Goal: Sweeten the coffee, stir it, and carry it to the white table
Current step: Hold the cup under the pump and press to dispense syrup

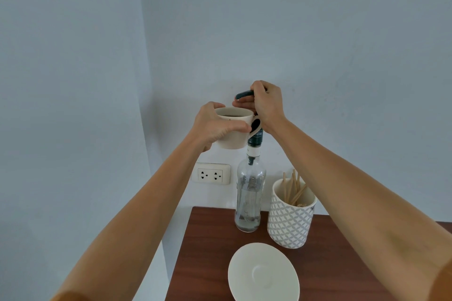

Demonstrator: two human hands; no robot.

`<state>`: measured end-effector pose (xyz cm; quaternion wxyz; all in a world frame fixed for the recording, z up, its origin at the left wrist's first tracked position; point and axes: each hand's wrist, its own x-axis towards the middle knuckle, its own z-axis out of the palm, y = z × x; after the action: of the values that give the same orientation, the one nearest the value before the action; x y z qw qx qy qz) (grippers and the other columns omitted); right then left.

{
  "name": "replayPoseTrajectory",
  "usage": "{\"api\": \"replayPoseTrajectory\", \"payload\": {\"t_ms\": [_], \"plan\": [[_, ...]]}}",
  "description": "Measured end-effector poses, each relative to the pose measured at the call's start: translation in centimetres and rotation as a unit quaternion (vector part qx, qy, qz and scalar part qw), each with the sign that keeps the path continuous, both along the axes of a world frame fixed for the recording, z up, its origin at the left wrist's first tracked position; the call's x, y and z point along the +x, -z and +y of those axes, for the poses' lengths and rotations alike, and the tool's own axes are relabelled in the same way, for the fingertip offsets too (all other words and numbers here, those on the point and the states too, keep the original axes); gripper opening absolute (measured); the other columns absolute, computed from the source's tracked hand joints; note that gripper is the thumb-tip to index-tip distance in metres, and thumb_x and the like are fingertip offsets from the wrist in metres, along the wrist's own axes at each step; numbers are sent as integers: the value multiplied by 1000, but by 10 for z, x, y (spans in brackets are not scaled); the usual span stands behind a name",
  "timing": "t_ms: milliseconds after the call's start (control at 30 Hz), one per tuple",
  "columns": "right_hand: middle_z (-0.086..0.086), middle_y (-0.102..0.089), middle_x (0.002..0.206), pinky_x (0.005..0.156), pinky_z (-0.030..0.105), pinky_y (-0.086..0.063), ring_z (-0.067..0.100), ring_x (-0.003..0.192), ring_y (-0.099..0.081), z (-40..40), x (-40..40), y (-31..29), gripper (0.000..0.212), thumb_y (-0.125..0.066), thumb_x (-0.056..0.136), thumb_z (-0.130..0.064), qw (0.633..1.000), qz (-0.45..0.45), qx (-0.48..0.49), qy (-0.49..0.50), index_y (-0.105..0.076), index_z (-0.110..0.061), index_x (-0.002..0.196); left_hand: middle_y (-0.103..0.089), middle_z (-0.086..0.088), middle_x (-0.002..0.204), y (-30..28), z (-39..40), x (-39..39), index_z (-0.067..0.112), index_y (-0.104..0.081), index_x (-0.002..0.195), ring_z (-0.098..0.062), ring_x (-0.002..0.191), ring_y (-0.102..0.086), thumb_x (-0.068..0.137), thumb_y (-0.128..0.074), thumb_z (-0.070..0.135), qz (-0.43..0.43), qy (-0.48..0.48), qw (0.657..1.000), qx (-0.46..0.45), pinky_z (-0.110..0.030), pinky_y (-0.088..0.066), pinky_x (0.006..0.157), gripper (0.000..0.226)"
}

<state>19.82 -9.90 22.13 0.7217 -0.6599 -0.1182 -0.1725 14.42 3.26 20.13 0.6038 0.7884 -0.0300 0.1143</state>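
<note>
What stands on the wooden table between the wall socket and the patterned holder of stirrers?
In the head view, the clear syrup bottle with its pump stands between the wall socket and patterned holder.

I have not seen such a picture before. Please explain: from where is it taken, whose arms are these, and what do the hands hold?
There is one picture, from a camera worn on a person's head, looking forward and down. Both arms are that person's. The left hand holds a cup of coffee up under the spout of a pump. The right hand grips that pump, which sits on a glass bottle. On the brown table also stand an empty saucer and a patterned jar of wooden sticks.
</note>
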Motion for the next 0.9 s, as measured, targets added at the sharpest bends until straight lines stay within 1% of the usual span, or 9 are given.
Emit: {"api": "replayPoseTrajectory", "payload": {"t_ms": [167,267,367,433,500,600,733,833,900], "plan": [[20,-74,74,76,48,-61,40,81,-77,-4,1,-11,19,-49,92,-14,999,21,-6,-24,-54,-9,74,-62,-5,120,-3,1,-1,14,-51,130,-21,99,-62,41,-88,34,-6,5,1000,-1,-29,-45,62,98],[18,-77,83,85,52,-62,32,80,-77,-7,-2,-20,25,-56,97,-31,998,29,-48,-15,-60,-8,88,-62,-5,120,-6,2,-2,15,-51,127,-19,96,-61,41,-88,33,-11,3,1000,-4,-29,-47,65,95],[7,-78,89,82,40,-60,24,89,-76,-15,-13,-17,46,-56,93,-57,993,24,-93,65,-58,-13,106,-62,-5,120,-4,2,-5,16,-51,129,-20,99,-61,41,-89,34,-12,-1,1000,0,-30,-48,68,98],[7,-77,93,72,25,-51,20,92,-72,-20,-27,-7,45,-54,94,-56,984,-14,-97,147,-56,-15,111,-61,-4,122,-1,3,-8,17,-51,130,-22,103,-61,40,-90,35,-12,-5,1000,1,-31,-48,70,100],[6,-77,93,66,18,-43,17,88,-68,-24,-45,8,34,-51,100,-44,975,-42,-102,193,-57,-11,107,-61,-4,123,3,3,-13,18,-51,131,-23,105,-62,39,-91,36,-8,-6,1000,3,-31,-49,72,101],[5,-77,96,78,28,-48,19,88,-67,-27,-65,39,33,-49,102,-38,972,-28,-134,189,-63,-9,100,-62,-3,123,12,-1,-24,19,-52,131,-22,106,-63,37,-91,35,-8,0,1000,9,-30,-50,72,103],[7,-76,90,85,47,-61,27,89,-74,-33,-84,79,46,-44,103,-46,988,34,-139,65,-72,-10,97,-60,-1,121,30,-10,-44,21,-51,130,-21,106,-62,28,-88,43,-5,16,1000,23,-31,-51,75,110],[15,-76,100,83,51,-63,30,96,-74,-42,-102,102,45,-42,105,-42,993,67,-99,9,-73,-10,108,-62,-1,119,53,-17,-58,21,-52,128,-19,104,-63,26,-87,46,3,36,999,28,-30,-51,76,110],[15,-76,100,86,50,-62,30,98,-74,-49,-114,119,43,-40,107,-38,991,86,-98,5,-73,-11,106,-65,-1,116,73,-21,-67,18,-53,128,-17,102,-65,27,-89,44,9,52,998,26,-28,-52,78,110]]}}
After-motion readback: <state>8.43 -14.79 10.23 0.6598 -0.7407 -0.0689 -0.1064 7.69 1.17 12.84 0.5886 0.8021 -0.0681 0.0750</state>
